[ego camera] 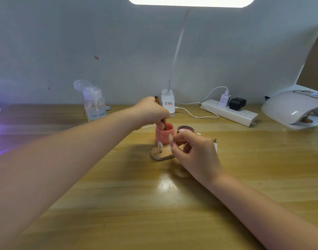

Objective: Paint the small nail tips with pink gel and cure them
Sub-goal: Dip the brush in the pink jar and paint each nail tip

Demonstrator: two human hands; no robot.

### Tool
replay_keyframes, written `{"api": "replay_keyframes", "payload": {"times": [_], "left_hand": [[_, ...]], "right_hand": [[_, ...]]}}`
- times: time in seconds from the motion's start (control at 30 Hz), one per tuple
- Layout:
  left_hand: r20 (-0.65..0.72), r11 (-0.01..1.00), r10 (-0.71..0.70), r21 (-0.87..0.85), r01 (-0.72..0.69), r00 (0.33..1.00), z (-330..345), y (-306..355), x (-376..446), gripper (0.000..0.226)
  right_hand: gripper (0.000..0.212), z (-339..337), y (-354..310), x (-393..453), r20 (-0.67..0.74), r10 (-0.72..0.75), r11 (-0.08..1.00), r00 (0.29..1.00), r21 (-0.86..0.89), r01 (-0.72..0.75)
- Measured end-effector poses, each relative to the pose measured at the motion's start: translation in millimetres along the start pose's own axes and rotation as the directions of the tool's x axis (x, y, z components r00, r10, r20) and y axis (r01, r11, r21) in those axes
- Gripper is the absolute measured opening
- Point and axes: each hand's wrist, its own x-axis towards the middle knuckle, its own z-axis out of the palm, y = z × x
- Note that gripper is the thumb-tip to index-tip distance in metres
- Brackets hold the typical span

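Now the brush dips into the pink gel jar while one nail tip is held up.

Left hand (151,112) grips the brush (159,109), its end in the jar (163,135); right hand (194,154) pinches one nail tip (170,137). A second tip (160,144) stands on the wooden stand (161,156). The lamp base (168,101) label is unreadable. Near worktop (136,204) lies open.

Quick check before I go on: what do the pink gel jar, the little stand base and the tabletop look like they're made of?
Pink gel jar: probably plastic or frosted glass; its matte, translucent wall shows pink. Stand base: looks like light wood, tan with a smooth rounded edge. Table: wood or wood-look laminate, with streaky grain and a glossy lamp glare.
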Motion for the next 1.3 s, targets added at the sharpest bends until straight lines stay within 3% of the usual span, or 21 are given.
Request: {"api": "replay_keyframes", "payload": {"times": [0.17, 0.3, 0.47, 0.6, 0.73, 0.83, 0.9, 1.1, 1.3], "left_hand": [[-0.055, 0.935, -0.18, -0.32, 0.153, 0.982, -15.1, -11.0, 2.9, 0.02], [0.033, 0.799, -0.309, -0.533, 0.278, 0.95, -29.9, -35.0, 3.1, 0.021], [0.161, 0.68, -0.329, -0.643, 0.352, 0.93, -40.0, -58.3, -4.7, 0.018], [0.062, 0.651, -0.306, -0.715, 0.256, 0.95, -38.4, -69.6, -15.8, 0.021], [-0.154, 0.589, -0.141, -0.807, -0.042, 0.978, -29.9, -74.7, -35.1, 0.022], [-0.364, 0.705, 0.134, -0.618, -0.347, 0.922, -15.5, -80.7, -61.8, 0.019], [-0.419, 0.754, 0.309, -0.439, -0.488, 0.854, -4.4, -83.1, -81.5, 0.016], [-0.416, 0.773, 0.52, -0.143, -0.618, 0.746, 13.4, -76.6, -108.8, 0.016], [-0.397, 0.743, 0.584, -0.089, -0.663, 0.708, 18.8, -74.5, -112.8, 0.017]], "right_hand": [[0.004, 0.3, 0.0, 0.9, -0.014, -0.001, 1.0, 1.0, 0.024, 0.002], [0.002, -0.4, -0.7, 1.4, -0.022, 0.029, 0.999, 0.999, 0.042, -0.028], [0.005, -1.9, -0.5, 1.7, -0.055, 0.054, 0.996, 0.997, 0.074, -0.05], [0.007, -1.6, -0.3, 2.1, -0.046, 0.084, 0.992, 0.995, 0.096, -0.079], [0.009, -0.2, 0.2, 2.8, -0.061, 0.132, 0.984, 0.989, 0.129, -0.123], [0.011, -0.7, 0.4, 2.9, -0.057, 0.153, 0.977, 0.987, 0.159, -0.143], [0.013, -0.5, 0.8, 2.9, -0.048, 0.159, 0.976, 0.986, 0.161, -0.149], [0.013, -2.5, 2.7, 2.1, -0.07, 0.149, 0.98, 0.986, 0.142, -0.138], [0.012, -1.1, 4.1, 2.3, -0.077, 0.152, 0.981, 0.985, 0.133, -0.141]]}}
